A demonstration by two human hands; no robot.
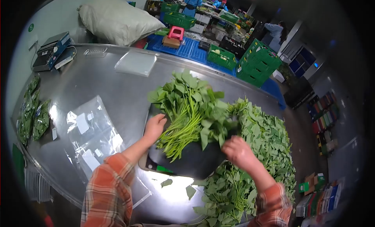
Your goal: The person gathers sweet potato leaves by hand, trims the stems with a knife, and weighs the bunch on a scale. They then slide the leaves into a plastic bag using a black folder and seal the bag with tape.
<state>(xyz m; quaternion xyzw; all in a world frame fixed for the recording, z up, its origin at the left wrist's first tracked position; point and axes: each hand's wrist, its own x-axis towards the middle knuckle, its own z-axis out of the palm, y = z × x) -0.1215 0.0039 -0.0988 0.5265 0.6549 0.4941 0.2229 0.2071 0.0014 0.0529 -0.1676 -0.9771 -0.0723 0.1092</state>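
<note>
A bunch of leafy greens lies on a black tray, its stems toward the tray's front edge. At the left of the stems is my left hand, its fingers bent and partly hidden at the bunch's edge. On the right side, my right hand is closed beside the leaves, and what it holds, if anything, is too unclear to name. A large pile of loose greens spreads along the right of the table, right beside my right hand.
The metal table carries clear plastic bags, a stack of clear sheets, bagged greens and a scale. Behind stand a white sack, green crates, a pink stool and several people.
</note>
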